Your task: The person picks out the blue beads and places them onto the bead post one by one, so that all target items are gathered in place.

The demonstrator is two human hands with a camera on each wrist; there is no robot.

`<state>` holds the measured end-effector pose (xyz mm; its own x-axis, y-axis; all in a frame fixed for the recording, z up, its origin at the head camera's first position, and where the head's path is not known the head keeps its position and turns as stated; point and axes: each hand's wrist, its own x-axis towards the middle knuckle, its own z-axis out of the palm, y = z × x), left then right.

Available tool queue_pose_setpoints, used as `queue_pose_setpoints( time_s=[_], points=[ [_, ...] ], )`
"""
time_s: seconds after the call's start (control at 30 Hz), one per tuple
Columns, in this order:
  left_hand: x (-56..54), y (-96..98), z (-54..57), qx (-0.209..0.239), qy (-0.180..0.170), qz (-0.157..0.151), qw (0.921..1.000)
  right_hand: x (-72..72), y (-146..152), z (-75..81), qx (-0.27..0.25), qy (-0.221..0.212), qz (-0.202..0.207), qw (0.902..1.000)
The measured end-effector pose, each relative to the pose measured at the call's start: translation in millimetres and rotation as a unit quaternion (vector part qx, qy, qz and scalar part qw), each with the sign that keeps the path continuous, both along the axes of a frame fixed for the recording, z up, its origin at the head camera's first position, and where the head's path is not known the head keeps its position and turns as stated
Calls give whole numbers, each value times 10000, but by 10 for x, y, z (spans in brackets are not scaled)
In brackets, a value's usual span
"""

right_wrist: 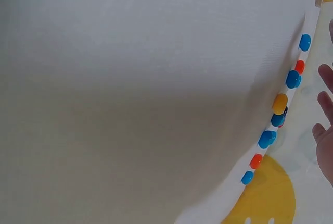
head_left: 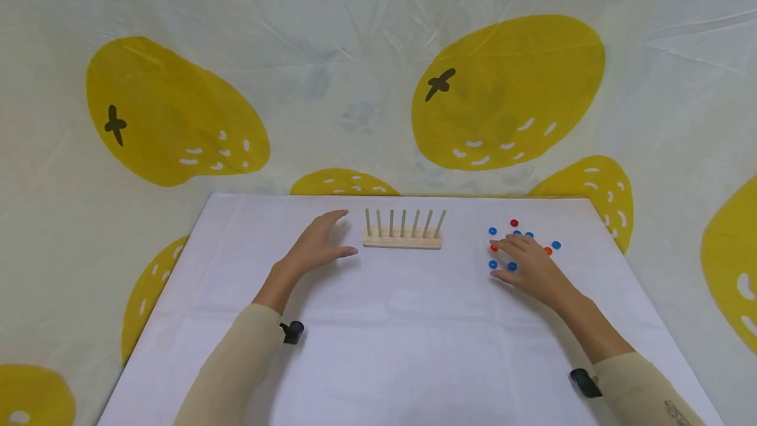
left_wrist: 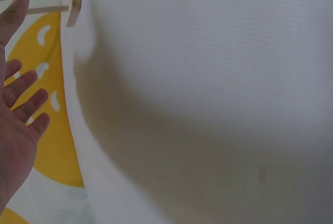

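A pale wooden stand [head_left: 402, 242] with a row of several upright pegs is at the back middle of the table. Just left of it, my left hand [head_left: 312, 245] has thumb and fingers spread apart, holding nothing. To the right lie several small round beads, among them a blue bead [head_left: 512, 267], a red bead [head_left: 514, 223] and an orange bead [head_left: 494, 248]. Over them hovers my right hand [head_left: 532, 269], thumb and fingers apart, hiding part of the group. The right wrist view also catches a yellow-orange bead [right_wrist: 280, 104]. No bead shows on the pegs.
White cloth covers the table [head_left: 402, 334], whose back edge runs just behind the stand. Beyond hangs a pale curtain [head_left: 355, 97] printed with large yellow fruit. Small black devices [head_left: 294, 332] sit at both sleeves.
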<state>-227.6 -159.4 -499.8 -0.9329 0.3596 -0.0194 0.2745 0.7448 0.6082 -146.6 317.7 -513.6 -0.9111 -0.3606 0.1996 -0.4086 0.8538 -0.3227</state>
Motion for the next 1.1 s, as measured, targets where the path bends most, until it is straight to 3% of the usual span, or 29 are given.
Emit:
queue_pose_setpoints(
  time_s=[0.33, 0.6, 0.9, 1.1],
  points=[
    [-167, 174, -69, -56, -21, -268, 9996, -27, 6, -14, 148, -80, 104, 9998],
    [-276, 307, -154, -33, -257, -173, 9995, -63, 24, -55, 346, -102, 108, 9993],
    [-352, 386, -215, -428, -138, -232, 9987, -70, 6, -64, 376, -203, 54, 9991],
    [-386, 414, -274, -811, 188, -364, 9959, -92, 5, -65, 308, -95, 107, 9994]
  ],
)
